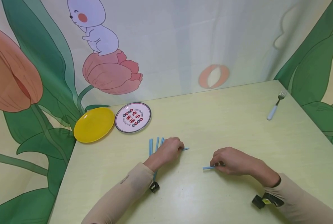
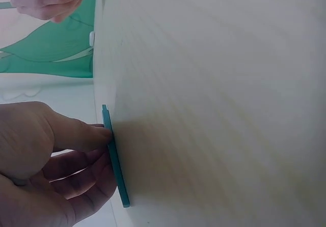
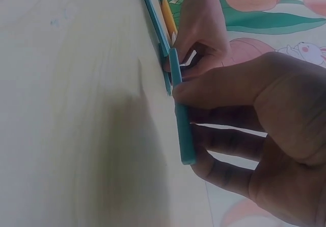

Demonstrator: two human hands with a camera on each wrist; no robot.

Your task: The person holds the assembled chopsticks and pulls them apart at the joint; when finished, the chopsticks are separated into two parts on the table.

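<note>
My left hand (image 1: 169,151) pinches a thin blue stick (image 2: 118,171) between thumb and fingers, low at the tabletop. In the head view only one end of it pokes out past the fingertips. To the right and nearer, my right hand (image 1: 233,161) pinches another short blue stick (image 3: 184,135) with thumb and fingertips. In the right wrist view this stick is held over the table, its shadow falling on the surface. Several longer blue sticks (image 1: 151,146) lie side by side beside and under my left wrist, partly hidden by the forearm.
A yellow plate (image 1: 93,125) and a white plate with red lettering (image 1: 133,127) sit at the back left of the pale table (image 1: 211,124). Far right lies a fork (image 1: 275,107) with a light handle. A printed curtain (image 1: 169,46) hangs behind the table's back edge.
</note>
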